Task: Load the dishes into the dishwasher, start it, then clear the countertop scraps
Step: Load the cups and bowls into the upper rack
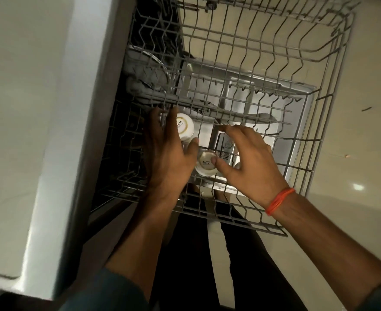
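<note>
Nearest: dark trouser legs (207, 254) at bottom centre, both forearms reaching forward over them, an orange thread band (279, 200) on the right wrist. Grey wire dishwasher rack (297, 70) is pulled out over the open stainless dishwasher door (297, 135). Left hand (167, 158) sits at the rack's near-left area, fingers spread and extended along the side of a small white upturned cup with "SISTA" printed on its base (185, 129), thumb bent in toward a second white upturned cup with the same print (205, 163); can't tell whether it really grips the first cup or just touches it. Right hand (248, 162) is beside it, close but apart from the left, thumb tip on the second cup's base, fingers arched over the wires beyond; no clear pinch visible. Both cups stand base-up in the rack, just beside each other. Farther left, under the rack, a round steel plate (156, 70) sits in the dark tub. White countertop (27, 108) runs down the left, beige tiled floor (364, 108) on the right.
</note>
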A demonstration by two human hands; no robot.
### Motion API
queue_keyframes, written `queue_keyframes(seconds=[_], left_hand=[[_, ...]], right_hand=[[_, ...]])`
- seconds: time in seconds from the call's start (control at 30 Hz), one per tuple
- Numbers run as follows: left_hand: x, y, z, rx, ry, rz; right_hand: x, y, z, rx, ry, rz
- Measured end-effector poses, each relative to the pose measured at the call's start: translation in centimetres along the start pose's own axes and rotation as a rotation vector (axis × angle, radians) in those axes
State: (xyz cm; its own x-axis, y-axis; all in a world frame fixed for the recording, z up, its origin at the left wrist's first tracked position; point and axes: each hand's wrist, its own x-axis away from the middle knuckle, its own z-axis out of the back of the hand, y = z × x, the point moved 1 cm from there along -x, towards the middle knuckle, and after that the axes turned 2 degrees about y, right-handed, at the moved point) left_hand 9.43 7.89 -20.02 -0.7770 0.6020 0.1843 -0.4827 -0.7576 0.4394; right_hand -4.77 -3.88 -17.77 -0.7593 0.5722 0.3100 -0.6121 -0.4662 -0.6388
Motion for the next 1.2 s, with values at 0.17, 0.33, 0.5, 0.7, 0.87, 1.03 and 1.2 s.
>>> queue_keyframes(seconds=[0.17,0.33,0.5,0.7,0.87,1.03,1.2], left_hand=[[4.5,4.1,5.1,0.244,-0.017,0.043],[8.5,8.7,11.3,0.333,-0.004,-0.015],[12.1,10.5,17.2,0.378,0.094,-0.025],[17.3,9.7,24.0,0.325,0.252,0.015],[21.9,9.1,28.0,0.315,0.368,0.129],[25.2,7.5,31.3,0.349,0.557,0.235],[28.0,3.9,34.5,0.379,0.736,0.286]], right_hand=[[1.3,-2.9,2.5,-0.059,0.045,0.034],[3.1,-6.4,6.0,-0.094,0.063,0.078],[6.2,-10.1,9.4,-0.200,0.089,0.155],[9.1,-15.1,12.9,-0.290,0.074,0.254],[10.9,-20.4,14.5,-0.360,0.008,0.391],[12.8,-26.1,14.4,-0.392,-0.105,0.566],[14.8,-31.6,12.5,-0.396,-0.210,0.715]])
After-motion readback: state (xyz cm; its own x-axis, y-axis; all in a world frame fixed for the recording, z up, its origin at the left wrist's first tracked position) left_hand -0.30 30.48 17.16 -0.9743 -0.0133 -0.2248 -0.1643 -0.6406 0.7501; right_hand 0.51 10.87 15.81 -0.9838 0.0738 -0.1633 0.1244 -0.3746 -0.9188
